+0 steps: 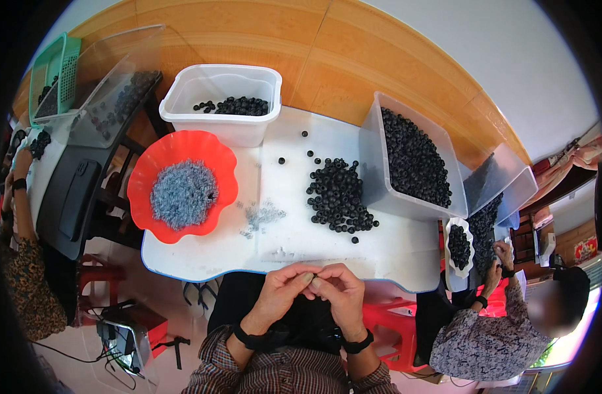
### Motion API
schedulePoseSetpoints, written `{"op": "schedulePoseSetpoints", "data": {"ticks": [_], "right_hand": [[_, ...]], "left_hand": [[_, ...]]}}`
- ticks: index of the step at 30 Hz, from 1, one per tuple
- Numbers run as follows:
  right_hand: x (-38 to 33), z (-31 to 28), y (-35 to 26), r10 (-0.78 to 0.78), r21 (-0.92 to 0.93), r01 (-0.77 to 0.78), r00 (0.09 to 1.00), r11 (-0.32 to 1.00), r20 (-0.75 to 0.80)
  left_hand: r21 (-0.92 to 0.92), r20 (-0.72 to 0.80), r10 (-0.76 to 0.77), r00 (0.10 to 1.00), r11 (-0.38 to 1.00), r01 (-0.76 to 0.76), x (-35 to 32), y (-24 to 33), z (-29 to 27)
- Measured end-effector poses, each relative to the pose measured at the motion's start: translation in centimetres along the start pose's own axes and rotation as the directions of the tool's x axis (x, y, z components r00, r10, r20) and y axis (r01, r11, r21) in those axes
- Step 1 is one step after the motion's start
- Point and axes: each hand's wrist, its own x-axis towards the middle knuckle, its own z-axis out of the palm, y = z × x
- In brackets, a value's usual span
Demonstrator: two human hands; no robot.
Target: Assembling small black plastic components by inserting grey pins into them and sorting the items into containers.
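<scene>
Near the plain table point(399, 253), both hands' fingers point(297, 284) point(331, 286) pinch a small piece point(314, 276).

- Left hand point(284, 292) and right hand point(341, 293) meet just off the table's point(406, 253) near edge, pinching a small dark piece point(313, 276).
- Red scalloped bowl point(142, 190), left, holds small clear pieces point(182, 194).
- White tub point(219, 128), far left, holds black beads point(243, 106).
- Loose black beads point(339, 197) lie beside a translucent bin point(374, 167), right.

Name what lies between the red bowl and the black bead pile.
Scattered translucent bits and, farther back, a loose black bead; the head view shows both.
</scene>
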Motion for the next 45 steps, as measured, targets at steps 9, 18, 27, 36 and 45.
{"op": "schedulePoseSetpoints", "data": {"ticks": [9, 18, 27, 36, 45], "right_hand": [[0.0, 0.0, 0.4, 0.015, -0.038, -0.017, 0.998, 0.999, -0.061], [-0.1, 0.5, 0.3, 0.018, -0.035, -0.02, 0.998, 0.999, -0.058], [0.8, 2.3, -0.3, 0.027, -0.136, -0.028, 1.0, 0.99, -0.005], [3.9, 3.1, 0.3, -0.143, -0.329, 0.123, 0.989, 0.936, -0.038], [6.6, 0.8, -0.3, -0.363, -0.862, 0.252, 0.928, 0.441, 0.086]], "left_hand": [[-0.323, 0.032, -0.081, 0.996, 0.942, 0.087, 0.2, -0.6, -0.3], [-0.324, 0.008, -0.092, 0.996, 0.942, 0.09, -0.1, -0.3, -0.3], [-0.188, -0.057, -0.016, 0.998, 0.982, 0.005, -0.5, -0.1, -1.2], [-0.368, -0.191, 0.057, 0.98, 0.921, -0.125, -1.1, 1.6, -2.9], [-0.379, -0.194, 0.047, 0.98, 0.918, -0.119, -1.5, 1.7, -3.4]]}}
